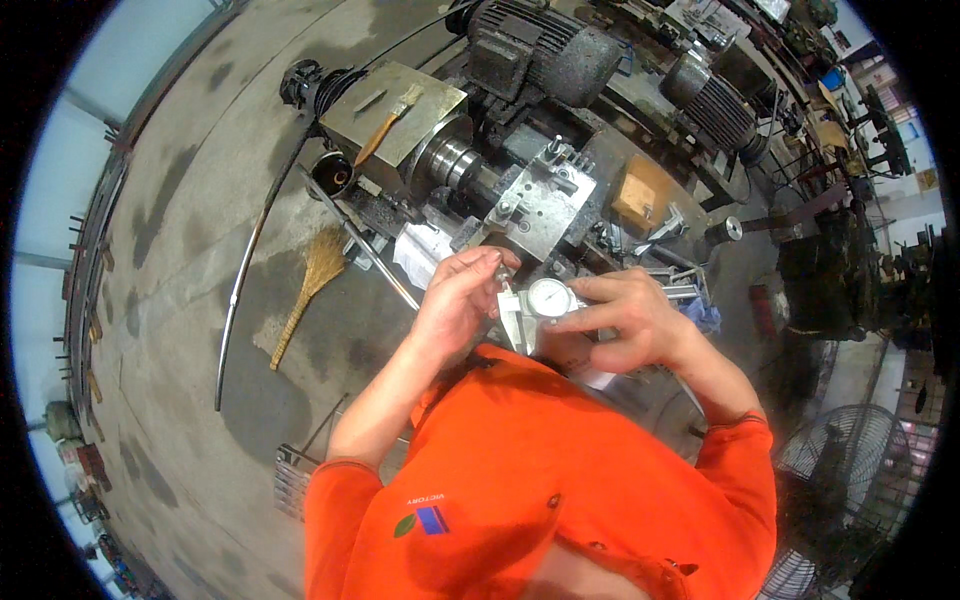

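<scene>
A dial caliper with a round white dial is held up in front of my chest. My right hand grips it beside the dial, fingers and thumb closed round its beam. At the caliper's jaws, my left hand pinches a small metal piece, mostly hidden by the fingers. Just beyond both hands stands a lathe, with its tool post on the carriage and its metal chuck to the left of that.
A brush with a wooden handle lies on the headstock. Behind it sits a dark electric motor. A wooden box is right of the tool post. A straw broom lies on the floor at left; a fan stands at lower right.
</scene>
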### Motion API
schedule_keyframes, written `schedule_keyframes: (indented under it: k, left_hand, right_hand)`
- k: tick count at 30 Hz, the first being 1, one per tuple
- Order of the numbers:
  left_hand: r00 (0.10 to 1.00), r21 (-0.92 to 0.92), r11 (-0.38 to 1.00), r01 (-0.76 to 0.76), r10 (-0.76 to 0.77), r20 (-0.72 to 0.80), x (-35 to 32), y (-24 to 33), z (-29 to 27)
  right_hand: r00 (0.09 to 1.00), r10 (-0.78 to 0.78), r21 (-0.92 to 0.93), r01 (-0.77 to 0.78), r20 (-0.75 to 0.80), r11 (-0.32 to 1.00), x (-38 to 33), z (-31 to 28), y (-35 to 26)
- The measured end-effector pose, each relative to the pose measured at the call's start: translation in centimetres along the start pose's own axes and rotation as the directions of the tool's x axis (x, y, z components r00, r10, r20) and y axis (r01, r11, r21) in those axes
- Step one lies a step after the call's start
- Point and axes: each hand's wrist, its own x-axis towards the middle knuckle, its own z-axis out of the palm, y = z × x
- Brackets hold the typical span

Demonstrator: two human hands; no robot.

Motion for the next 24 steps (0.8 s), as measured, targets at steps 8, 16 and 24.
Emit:
schedule_keyframes:
  k: [8,16,24]
  left_hand:
    - [1.000,0.061,0.998,-0.020,0.019,0.022,-0.1,0.5,0.8]
    - [0.998,0.136,0.989,-0.053,0.049,0.030,0.1,1.1,1.2]
    - [0.994,0.201,0.974,-0.107,0.096,0.060,0.0,1.7,2.0]
  right_hand:
    - [1.000,-0.028,-0.011,0.028,0.000,1.000,-0.2,-0.1,0.3]
    - [0.996,-0.077,-0.141,0.070,-0.044,0.988,-0.5,0.2,0.5]
    - [0.993,-0.093,-0.270,0.070,-0.075,0.960,-0.5,0.2,0.1]
